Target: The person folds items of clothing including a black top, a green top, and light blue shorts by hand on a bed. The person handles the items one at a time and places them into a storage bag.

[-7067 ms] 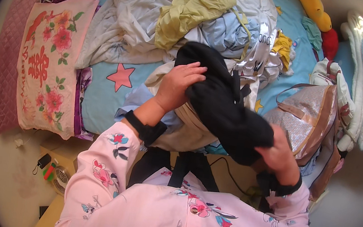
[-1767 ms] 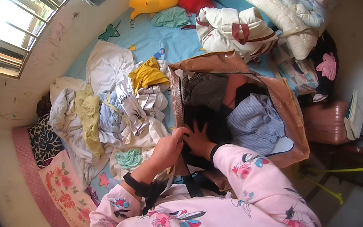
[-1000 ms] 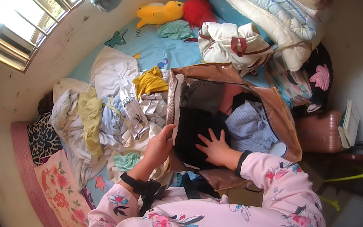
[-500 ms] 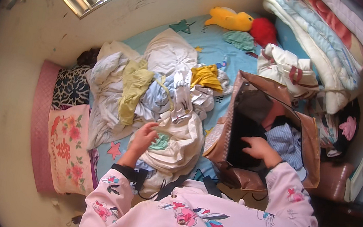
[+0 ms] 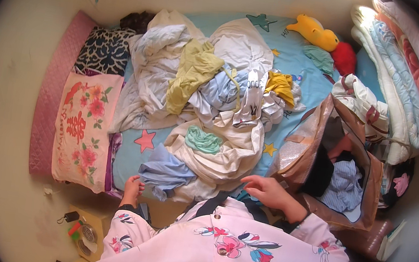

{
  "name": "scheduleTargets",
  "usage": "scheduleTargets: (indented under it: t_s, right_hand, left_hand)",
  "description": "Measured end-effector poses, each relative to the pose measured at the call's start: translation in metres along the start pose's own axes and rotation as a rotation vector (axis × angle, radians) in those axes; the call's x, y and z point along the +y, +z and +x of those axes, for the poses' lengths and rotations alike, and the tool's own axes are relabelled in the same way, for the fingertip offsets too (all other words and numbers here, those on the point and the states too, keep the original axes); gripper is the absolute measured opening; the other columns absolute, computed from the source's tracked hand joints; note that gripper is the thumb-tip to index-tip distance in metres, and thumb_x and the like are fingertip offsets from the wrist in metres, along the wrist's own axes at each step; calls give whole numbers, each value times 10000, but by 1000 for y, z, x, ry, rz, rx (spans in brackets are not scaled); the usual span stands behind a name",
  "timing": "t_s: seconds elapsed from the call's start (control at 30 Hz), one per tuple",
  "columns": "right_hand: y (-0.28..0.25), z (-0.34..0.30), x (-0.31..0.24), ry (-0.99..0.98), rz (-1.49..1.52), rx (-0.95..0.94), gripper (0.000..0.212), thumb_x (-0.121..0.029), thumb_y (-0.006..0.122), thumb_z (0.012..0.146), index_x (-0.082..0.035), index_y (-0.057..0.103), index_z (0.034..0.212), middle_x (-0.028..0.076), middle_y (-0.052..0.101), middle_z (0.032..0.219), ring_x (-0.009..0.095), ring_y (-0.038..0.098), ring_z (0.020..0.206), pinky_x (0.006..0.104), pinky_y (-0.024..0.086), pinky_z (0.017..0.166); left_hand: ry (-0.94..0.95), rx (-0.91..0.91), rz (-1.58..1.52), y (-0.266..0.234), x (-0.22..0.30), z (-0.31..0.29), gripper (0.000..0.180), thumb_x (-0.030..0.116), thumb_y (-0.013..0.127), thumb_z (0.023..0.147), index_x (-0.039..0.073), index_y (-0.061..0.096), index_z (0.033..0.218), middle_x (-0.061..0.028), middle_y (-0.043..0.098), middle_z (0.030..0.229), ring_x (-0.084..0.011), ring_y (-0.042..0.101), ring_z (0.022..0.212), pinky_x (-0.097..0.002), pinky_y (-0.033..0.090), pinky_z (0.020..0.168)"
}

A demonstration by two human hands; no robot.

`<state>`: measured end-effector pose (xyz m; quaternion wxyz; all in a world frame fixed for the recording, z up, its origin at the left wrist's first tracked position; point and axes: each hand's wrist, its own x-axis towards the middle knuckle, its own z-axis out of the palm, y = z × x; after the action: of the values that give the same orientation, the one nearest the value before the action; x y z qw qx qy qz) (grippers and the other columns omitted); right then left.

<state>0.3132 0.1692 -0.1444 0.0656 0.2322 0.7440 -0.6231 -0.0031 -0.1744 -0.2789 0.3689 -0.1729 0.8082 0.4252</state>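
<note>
My left hand (image 5: 133, 190) hangs at the near edge of the bed, just below a crumpled light-blue garment (image 5: 166, 172). Its fingers are loosely curled apart, and nothing shows in them. With fingers stretched out and empty, my right hand (image 5: 270, 194) is over the bed's near edge, left of a brown storage bag (image 5: 298, 152). A blue striped garment (image 5: 343, 184) and dark clothes lie inside that bag. Between my hands and beyond them spreads a cream cloth (image 5: 237, 162) with a mint-green piece (image 5: 204, 140) on top.
Farther back are an olive garment (image 5: 193, 74), a yellow cloth (image 5: 281, 87) and several white clothes. A floral pillow (image 5: 85, 128) lies left. Folded quilts (image 5: 394, 93) are stacked right, near a yellow plush toy (image 5: 316, 33). A small wooden table (image 5: 93, 219) stands lower left.
My right hand has come out of the bag and moved left. My left hand has gone from beside the mint-green piece to the bed's edge near the blue garment. The view has shifted.
</note>
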Motion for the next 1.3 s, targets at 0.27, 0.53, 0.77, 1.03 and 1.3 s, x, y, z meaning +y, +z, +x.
scheduleTargets:
  t_s: [0.27, 0.53, 0.77, 1.03, 1.3]
  right_hand:
    - [90, 49, 44, 226, -131, -154, 298, -181, 536, 761, -69, 517, 1037, 102, 605, 812, 203, 578, 752, 295, 440, 684]
    - [137, 56, 41, 378, -230, -81, 308, -171, 528, 735, -61, 532, 1023, 108, 606, 793, 220, 580, 727, 304, 446, 668]
    - [158, 35, 40, 578, -146, -32, 288, -139, 543, 760, -58, 538, 1036, 110, 599, 899, 173, 570, 809, 276, 438, 737]
    - [191, 8, 84, 654, 116, 35, 281, -115, 529, 791, -23, 518, 1057, 61, 597, 862, 94, 538, 781, 229, 425, 708]
    - [208, -9, 108, 744, 314, 87, 265, -82, 513, 795, -15, 516, 1051, 73, 600, 861, 93, 547, 788, 215, 434, 720]
  left_hand:
    - [-70, -198, -27, -19, -51, 44, 282, 123, 415, 794, 109, 435, 1075, -32, 544, 695, -94, 501, 519, -209, 375, 399]
    - [-81, -269, 122, -20, -54, 102, 289, 119, 440, 771, 93, 451, 1059, -27, 548, 666, -86, 494, 513, -204, 364, 409]
    - [282, -377, 242, 60, 7, 127, 279, 74, 467, 716, 31, 545, 980, -64, 565, 654, -144, 534, 510, -261, 427, 464]
    - [343, -521, 216, 184, 61, 127, 581, 91, 533, 671, 17, 341, 1214, -157, 537, 983, -188, 578, 687, -284, 468, 576]
    - [18, -629, 218, 236, 61, 144, 618, 107, 617, 662, 50, 323, 1202, -76, 559, 835, -149, 533, 677, -278, 445, 503]
